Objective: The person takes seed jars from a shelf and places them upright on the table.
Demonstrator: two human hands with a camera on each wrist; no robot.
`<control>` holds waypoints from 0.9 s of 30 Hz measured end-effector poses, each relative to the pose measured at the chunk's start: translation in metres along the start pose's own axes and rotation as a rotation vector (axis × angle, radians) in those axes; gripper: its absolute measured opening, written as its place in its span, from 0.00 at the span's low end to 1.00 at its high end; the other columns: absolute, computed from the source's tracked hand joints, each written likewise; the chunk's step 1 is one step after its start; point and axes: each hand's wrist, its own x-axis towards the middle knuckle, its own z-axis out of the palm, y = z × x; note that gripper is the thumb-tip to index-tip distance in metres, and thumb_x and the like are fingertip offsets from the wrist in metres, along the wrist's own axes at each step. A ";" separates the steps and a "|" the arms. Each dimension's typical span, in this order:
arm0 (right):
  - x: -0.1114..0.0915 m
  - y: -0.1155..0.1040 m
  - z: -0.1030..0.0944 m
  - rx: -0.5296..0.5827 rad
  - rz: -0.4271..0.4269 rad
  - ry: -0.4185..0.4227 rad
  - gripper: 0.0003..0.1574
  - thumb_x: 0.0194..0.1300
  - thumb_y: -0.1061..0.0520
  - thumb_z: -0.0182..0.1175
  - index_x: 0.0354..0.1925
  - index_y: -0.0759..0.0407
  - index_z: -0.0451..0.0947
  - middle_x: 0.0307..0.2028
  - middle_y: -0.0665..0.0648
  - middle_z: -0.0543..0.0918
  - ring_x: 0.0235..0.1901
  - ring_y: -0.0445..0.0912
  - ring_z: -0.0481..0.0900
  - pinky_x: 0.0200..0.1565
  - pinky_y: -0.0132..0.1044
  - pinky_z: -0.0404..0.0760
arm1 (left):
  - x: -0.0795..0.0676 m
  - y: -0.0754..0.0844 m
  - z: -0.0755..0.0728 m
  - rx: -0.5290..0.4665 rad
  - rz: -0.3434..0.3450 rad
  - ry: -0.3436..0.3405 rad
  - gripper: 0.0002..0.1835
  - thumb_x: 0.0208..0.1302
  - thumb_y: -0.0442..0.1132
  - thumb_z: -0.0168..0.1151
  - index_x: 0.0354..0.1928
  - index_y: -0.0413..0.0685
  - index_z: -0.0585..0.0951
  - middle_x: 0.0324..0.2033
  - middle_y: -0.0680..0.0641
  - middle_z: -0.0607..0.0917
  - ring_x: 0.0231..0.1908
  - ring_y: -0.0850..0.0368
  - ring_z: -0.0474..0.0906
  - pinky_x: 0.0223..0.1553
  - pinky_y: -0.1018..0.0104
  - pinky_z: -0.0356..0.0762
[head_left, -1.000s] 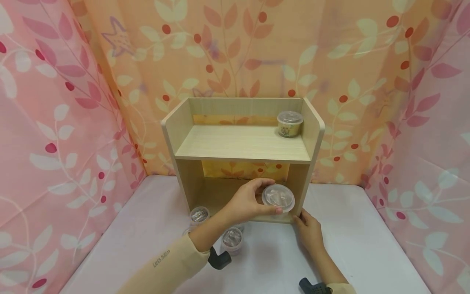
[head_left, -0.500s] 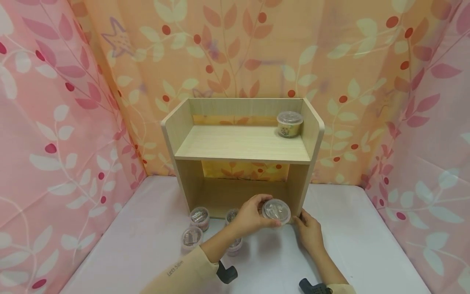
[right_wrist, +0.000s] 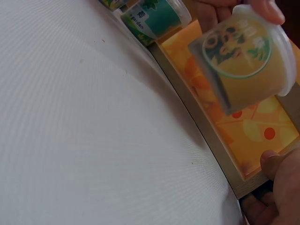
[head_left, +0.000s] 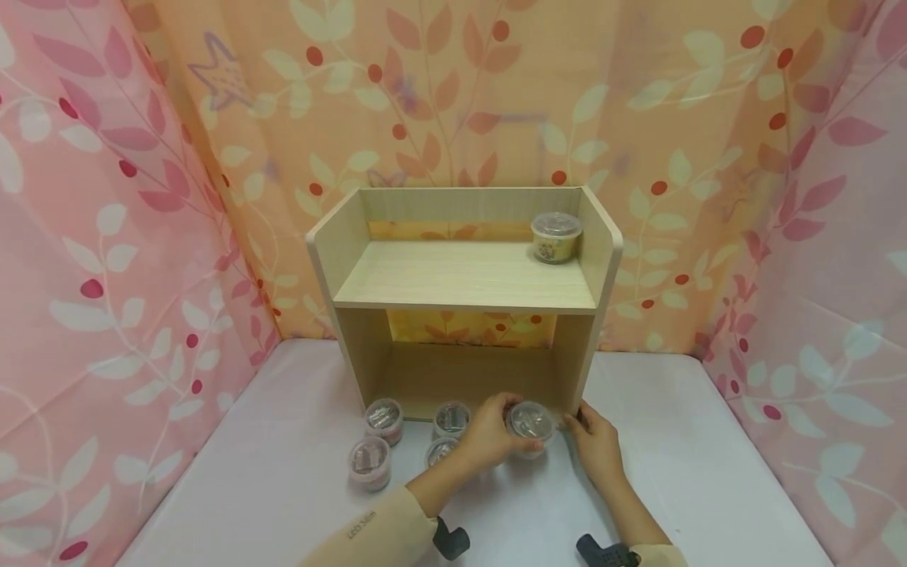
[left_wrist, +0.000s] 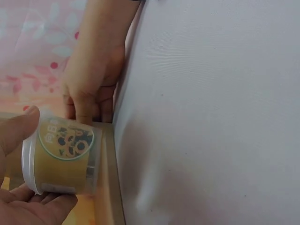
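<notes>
My left hand (head_left: 489, 435) holds a clear plastic tub (head_left: 530, 421) by its side, thumb and fingers around its lidded end. In the left wrist view the tub (left_wrist: 65, 159) shows a yellow wall with a round flower label, and lies tilted near the shelf's front edge. The right hand (head_left: 599, 450) grips the lower right front corner of a pale wooden shelf (head_left: 460, 305); in the right wrist view its thumb (right_wrist: 271, 164) presses on the frame's edge. A similar yellow tub (head_left: 556, 248) stands at the right of the upper board.
Several lidded tubs stand on the white table left of my left hand: two at the left, one (head_left: 383, 421) behind another (head_left: 370, 465), and two (head_left: 451, 420) closer to the hand, one (head_left: 441, 449) partly behind the wrist. Patterned curtains (head_left: 453, 94) enclose the back and sides.
My left hand has lowered the tub from in front of the lower compartment toward the table, nearer the shelf's front edge. The right hand stays on the shelf corner.
</notes>
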 end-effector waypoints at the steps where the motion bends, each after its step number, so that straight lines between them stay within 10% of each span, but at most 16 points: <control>1: 0.000 0.000 0.000 -0.001 0.000 -0.002 0.30 0.73 0.57 0.63 0.68 0.68 0.72 0.60 0.70 0.80 0.62 0.62 0.78 0.61 0.51 0.78 | 0.000 -0.002 0.001 -0.004 -0.009 -0.001 0.44 0.45 0.47 0.86 0.64 0.42 0.76 0.56 0.47 0.82 0.56 0.51 0.79 0.59 0.54 0.80; 27: 0.000 0.002 0.001 0.011 0.019 -0.017 0.30 0.74 0.57 0.63 0.69 0.68 0.71 0.62 0.69 0.79 0.65 0.60 0.76 0.62 0.49 0.78 | 0.002 -0.011 0.019 -0.048 -0.088 0.035 0.42 0.47 0.42 0.85 0.62 0.35 0.75 0.58 0.39 0.81 0.60 0.41 0.77 0.64 0.45 0.75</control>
